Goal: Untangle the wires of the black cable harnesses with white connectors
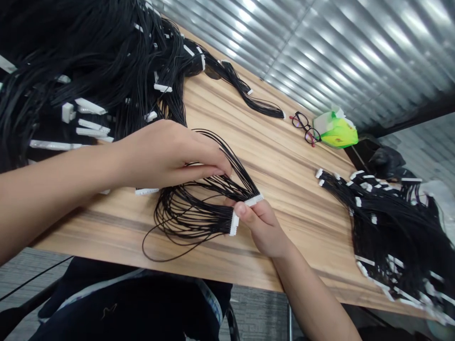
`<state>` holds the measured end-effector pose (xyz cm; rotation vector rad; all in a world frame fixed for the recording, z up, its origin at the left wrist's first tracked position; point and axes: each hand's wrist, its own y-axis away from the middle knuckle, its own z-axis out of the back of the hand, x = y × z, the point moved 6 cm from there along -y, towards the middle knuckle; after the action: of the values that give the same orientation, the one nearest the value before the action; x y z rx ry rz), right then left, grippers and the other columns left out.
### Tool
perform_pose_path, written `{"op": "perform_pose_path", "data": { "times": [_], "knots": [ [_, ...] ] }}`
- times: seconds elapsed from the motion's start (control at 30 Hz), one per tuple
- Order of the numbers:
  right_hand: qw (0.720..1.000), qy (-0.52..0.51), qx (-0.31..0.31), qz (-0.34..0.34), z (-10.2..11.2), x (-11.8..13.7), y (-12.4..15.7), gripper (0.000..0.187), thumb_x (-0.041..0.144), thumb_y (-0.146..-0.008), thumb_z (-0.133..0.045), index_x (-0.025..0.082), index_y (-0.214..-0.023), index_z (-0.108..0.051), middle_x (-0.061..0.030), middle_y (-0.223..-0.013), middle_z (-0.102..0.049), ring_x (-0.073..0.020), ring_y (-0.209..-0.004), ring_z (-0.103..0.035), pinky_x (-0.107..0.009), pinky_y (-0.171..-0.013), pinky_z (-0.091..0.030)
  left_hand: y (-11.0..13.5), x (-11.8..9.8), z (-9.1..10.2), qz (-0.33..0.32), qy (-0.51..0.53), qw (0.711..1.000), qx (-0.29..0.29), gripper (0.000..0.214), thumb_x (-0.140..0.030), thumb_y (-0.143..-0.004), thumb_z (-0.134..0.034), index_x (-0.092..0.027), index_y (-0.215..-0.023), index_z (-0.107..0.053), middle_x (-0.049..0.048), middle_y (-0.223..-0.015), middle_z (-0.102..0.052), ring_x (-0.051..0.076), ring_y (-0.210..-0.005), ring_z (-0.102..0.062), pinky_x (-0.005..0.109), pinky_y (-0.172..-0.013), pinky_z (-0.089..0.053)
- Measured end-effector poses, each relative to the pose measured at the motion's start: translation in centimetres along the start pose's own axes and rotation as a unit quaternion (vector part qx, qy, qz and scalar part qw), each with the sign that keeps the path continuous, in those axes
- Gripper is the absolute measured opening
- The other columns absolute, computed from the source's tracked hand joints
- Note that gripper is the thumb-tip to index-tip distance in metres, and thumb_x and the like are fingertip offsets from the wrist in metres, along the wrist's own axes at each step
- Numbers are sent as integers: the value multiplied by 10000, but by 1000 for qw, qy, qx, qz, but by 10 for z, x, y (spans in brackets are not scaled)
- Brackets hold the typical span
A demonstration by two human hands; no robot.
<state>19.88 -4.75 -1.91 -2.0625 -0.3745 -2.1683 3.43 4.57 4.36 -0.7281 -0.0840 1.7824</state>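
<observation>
Remote log, single head-camera view, frame tilted. My left hand (167, 154) enters from the left side of the view and is narrow, its fingers closed in what reads as a pinch on the strands of a loose loop of thin black wires (185, 222). My right hand (263, 227) enters from the lower right and is also narrow, its thumb pressing close against a short white plastic connector strip (233, 223) at one end of those wires. A second white plastic connector strip (253, 200) sits just past the fingertips of that hand, with wires running into it as well; I cannot tell whether the hand grips it. The wires fan out between both hands and lie in loops on a striped light-wood tabletop (287, 189), about mid-table. A loose white connector (146, 191) lies just below the left wrist. A large heap of black wire harnesses with white connectors (88, 61) lies at upper left, beside the left forearm, and a second heap (394, 232) lies at the right end of the table. A thinner black wire bundle (249, 92) lies along the far edge. Beyond it are black-framed glasses with red temples (304, 128) and a crumpled green-yellow plastic packet (336, 131), near each other, against a corrugated metal wall (337, 52).
</observation>
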Motion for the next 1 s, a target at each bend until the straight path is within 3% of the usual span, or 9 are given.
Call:
{"op": "perform_pose_path", "data": {
  "times": [0.13,0.3,0.43,0.6,1.0],
  "knots": [
    [998,-32,42,-17,-6,-2,2,501,657,-1006,-595,249,-747,-727,-12,-706,-700,-187,-670,-647,-326,-658,-587,1,-1,0,-34,43,998,25,269,-387,-1111,-519,-403,-1232,-758,-127,-984,-838,68,-711,-726,235,-625,-500],
    [999,-27,23,-22,-6,-1,1,504,686,-975,-624,259,-723,-719,-11,-688,-687,-191,-667,-638,-333,-645,-597,2,-14,4,-97,20,994,-50,186,-344,-1096,-606,-328,-1169,-777,-120,-970,-836,23,-778,-730,172,-674,-515],
    [998,-50,26,-31,-9,-3,1,504,678,-978,-624,256,-721,-724,-9,-682,-675,-181,-641,-623,-326,-647,-587,0,-16,1,-64,58,993,-80,180,-369,-1071,-651,-334,-1085,-827,-61,-945,-814,64,-823,-739,194,-670,-525],
    [997,-58,20,-50,-9,-10,1,506,693,-962,-638,246,-745,-735,-19,-716,-686,-184,-658,-624,-325,-661,-581,-4,-12,-1,1,130,989,-67,146,-312,-1019,-726,-362,-1009,-863,-43,-937,-814,87,-824,-756,179,-729,-563],
    [998,-34,-12,-45,-5,-12,3,510,697,-959,-638,265,-704,-730,-18,-690,-686,-197,-655,-638,-332,-630,-577,-4,-11,-4,31,142,987,-64,207,-402,-1056,-660,-367,-1011,-858,-60,-965,-815,91,-866,-741,189,-779,-572]
  ]
}}
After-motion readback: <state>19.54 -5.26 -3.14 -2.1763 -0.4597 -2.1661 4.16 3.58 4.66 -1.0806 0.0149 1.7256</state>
